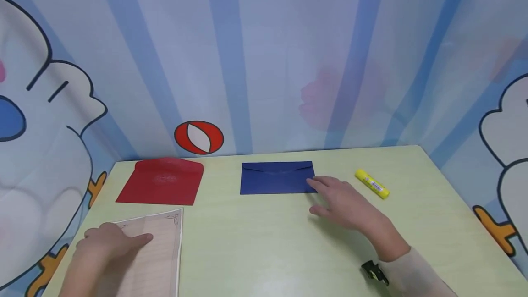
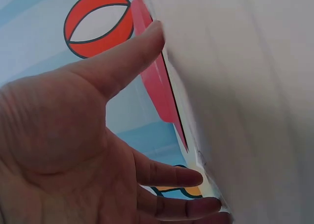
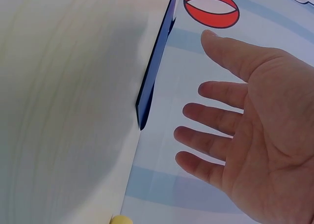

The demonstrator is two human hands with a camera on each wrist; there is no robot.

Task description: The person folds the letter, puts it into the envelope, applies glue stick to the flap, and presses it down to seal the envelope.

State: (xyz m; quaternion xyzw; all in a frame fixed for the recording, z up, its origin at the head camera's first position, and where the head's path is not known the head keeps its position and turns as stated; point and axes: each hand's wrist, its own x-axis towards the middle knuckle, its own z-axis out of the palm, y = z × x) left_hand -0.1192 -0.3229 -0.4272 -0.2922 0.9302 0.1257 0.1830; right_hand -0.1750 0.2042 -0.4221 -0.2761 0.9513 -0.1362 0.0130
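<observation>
A cream sheet of letter paper (image 1: 158, 255) with ruled lines and a decorated border lies at the table's front left. My left hand (image 1: 108, 242) is at its upper part, thumb stretched out; in the left wrist view the fingers (image 2: 169, 176) are spread along the paper's edge. A blue envelope (image 1: 276, 180) lies flat at the back middle, its flap side up. Above its right end my right hand (image 1: 344, 200) hovers with fingers extended; the right wrist view shows a gap between that hand and the envelope (image 3: 156, 69).
A red envelope (image 1: 165, 182) with its flap spread lies at the back left. On the right rests a yellow glue stick (image 1: 372, 184). A printed cloth backdrop (image 1: 280, 58) stands behind the pale table (image 1: 247, 246). A small black clip-like object (image 1: 374, 272) shows by the right sleeve.
</observation>
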